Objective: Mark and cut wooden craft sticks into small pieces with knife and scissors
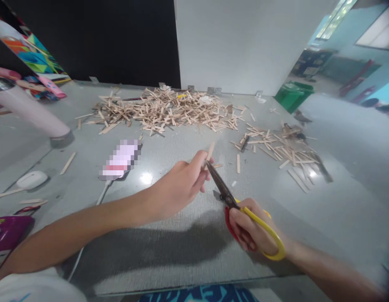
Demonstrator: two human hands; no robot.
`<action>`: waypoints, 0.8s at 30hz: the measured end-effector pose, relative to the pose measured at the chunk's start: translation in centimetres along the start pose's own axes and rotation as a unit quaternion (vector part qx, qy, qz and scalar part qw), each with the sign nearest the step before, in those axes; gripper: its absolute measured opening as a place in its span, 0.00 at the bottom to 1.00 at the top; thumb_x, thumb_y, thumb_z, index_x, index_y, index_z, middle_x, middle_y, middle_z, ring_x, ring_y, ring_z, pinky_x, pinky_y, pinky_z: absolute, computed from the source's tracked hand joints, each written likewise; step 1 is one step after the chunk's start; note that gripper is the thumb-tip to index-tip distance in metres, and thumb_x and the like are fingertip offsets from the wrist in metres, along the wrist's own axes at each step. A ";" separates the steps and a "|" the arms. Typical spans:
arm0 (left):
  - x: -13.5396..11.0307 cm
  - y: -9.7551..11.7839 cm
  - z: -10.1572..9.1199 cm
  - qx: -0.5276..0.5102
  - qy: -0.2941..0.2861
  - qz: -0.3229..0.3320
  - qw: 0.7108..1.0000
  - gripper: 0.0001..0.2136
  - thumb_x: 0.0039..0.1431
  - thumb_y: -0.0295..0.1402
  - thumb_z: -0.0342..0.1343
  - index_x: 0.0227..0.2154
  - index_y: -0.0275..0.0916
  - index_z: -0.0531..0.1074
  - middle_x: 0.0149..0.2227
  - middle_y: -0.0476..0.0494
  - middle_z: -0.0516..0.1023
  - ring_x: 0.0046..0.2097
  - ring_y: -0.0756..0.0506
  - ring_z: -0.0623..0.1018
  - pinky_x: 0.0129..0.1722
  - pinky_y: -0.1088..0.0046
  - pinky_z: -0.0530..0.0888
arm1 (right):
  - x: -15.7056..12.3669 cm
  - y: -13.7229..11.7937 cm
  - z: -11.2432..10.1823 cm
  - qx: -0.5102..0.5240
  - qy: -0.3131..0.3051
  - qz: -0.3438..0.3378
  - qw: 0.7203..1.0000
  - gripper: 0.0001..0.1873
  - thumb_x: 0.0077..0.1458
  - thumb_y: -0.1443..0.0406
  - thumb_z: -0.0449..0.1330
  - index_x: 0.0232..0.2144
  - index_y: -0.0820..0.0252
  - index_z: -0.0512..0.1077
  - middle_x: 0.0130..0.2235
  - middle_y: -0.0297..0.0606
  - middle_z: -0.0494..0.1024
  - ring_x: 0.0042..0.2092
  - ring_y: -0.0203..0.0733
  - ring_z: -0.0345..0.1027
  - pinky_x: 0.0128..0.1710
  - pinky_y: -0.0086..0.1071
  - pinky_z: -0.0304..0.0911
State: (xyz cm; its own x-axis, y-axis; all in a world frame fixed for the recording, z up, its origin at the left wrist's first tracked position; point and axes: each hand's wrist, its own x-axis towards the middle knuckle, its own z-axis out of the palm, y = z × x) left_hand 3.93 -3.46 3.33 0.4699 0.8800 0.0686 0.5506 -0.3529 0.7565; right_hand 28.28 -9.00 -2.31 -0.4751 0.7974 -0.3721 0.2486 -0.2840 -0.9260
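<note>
My left hand [182, 184] pinches a short wooden stick [210, 151] upright above the grey table [169, 251]. My right hand [249, 228] grips scissors [224, 193] with red and yellow handles. The dark blades point up and left, their tips touching the stick just below my left fingers. A big pile of cut wooden sticks [163, 111] lies at the back of the table. A smaller heap of sticks [276, 147] is spread to the right.
A blurred phone [120, 160] with a white cable lies left of my hands. A pale pink bottle [31, 113], a white round object [31, 179] and a magenta tool [7, 235] sit at the left. A green bin [293, 95] stands at the back right.
</note>
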 end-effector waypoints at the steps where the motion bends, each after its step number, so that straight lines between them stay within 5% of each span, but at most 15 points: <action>1: 0.0 0.0 0.0 -0.001 0.000 0.001 1.000 0.09 0.78 0.31 0.44 0.56 0.42 0.64 0.37 0.48 0.83 0.30 0.50 0.81 0.32 0.75 0.74 | 0.0 0.1 0.0 -0.006 -0.003 -0.008 1.000 0.40 0.63 0.33 0.56 0.15 0.56 0.63 0.13 0.30 0.64 0.13 0.28 0.53 0.13 0.23 0.49; 12: -0.2 -0.4 -0.9 0.113 -0.017 -0.009 0.993 0.11 0.75 0.29 0.45 0.55 0.42 0.65 0.32 0.48 0.80 0.30 0.47 0.79 0.30 0.73 0.69 | 0.1 0.5 -1.2 -0.018 -0.059 -0.010 0.998 0.43 0.71 0.38 0.54 0.10 0.56 0.62 0.09 0.30 0.59 0.11 0.30 0.53 0.12 0.25 0.49; 24: 0.4 0.7 -1.6 -0.078 -0.070 -0.050 0.993 0.06 0.79 0.36 0.48 0.51 0.41 0.65 0.39 0.45 0.84 0.30 0.50 0.82 0.24 0.78 0.74 | 0.4 0.3 -0.9 0.035 -0.035 -0.002 0.999 0.32 0.61 0.40 0.60 0.19 0.56 0.66 0.14 0.31 0.68 0.14 0.30 0.57 0.14 0.24 0.53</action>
State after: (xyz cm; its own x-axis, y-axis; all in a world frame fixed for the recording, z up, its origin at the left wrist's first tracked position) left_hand 3.42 -2.85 4.91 0.5154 0.8517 -0.0953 0.4913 -0.2025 0.8471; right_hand 28.90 -8.34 -2.67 -0.5349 0.7593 -0.3705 0.1879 -0.3206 -0.9284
